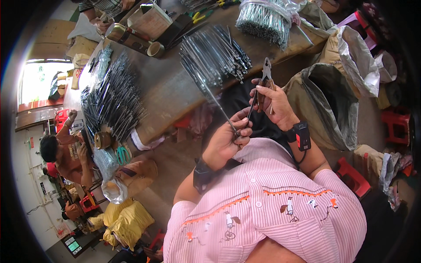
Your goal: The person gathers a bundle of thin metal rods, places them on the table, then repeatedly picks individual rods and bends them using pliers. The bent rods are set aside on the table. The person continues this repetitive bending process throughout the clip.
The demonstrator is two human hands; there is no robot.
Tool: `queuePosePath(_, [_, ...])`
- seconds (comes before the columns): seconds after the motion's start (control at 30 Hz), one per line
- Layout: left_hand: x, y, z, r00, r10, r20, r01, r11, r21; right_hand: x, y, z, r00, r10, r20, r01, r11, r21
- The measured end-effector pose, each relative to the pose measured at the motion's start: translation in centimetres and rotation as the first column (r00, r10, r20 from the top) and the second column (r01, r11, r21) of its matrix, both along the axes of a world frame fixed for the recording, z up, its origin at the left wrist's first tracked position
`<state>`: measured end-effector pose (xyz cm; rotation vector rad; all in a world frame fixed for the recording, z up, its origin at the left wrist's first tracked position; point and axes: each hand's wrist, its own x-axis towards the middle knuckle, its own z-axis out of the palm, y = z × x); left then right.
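My left hand (229, 141) is closed around a thin metal rod (219, 106), which slants up and left toward the table. A second dark, thin piece (252, 107) runs between my two hands; its exact ends are hidden by my fingers. In my right hand (275, 105) is a pair of pliers (266, 70) with brown handles, its metal jaws pointing up. Just beyond my hands, a pile of similar metal rods (212, 55) lies at the near edge of the wooden table (160, 103).
A large heap of dark rods (112, 96) covers the table's left. A bundle of thin silvery strips (265, 22) sits at the back. An open sack (331, 105) stands at my right. Teal-handled scissors (123, 155) lie at left. Two other people work across and left.
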<state>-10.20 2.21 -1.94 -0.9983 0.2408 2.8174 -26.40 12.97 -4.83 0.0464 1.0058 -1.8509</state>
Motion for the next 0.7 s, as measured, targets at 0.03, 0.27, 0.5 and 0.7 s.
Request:
queuePosePath(0.03, [0.03,-0.08,-0.15,0.999,-0.009,-0.036,0.009,1.0,0.009,-0.01,0.0,0.06,1.0,-0.001,0.004,0.001,1.0,0.0])
queuePosePath(0.27, [0.07,-0.23,-0.4,0.995,-0.013,-0.098,0.018,0.998,0.058,-0.05,-0.01,0.27,1.0,0.006,-0.015,-0.006,1.0,-0.012])
queuePosePath(0.5, [-0.32,-0.12,0.06,0.998,-0.018,-0.063,0.018,1.0,-0.002,-0.11,0.0,0.49,0.998,0.007,-0.064,-0.011,0.998,-0.061])
queuePosePath(0.7, [-0.33,-0.47,0.52,0.998,-0.025,-0.049,0.009,0.951,-0.308,-0.17,0.76,0.05,0.998,-0.063,0.014,0.064,0.986,-0.153])
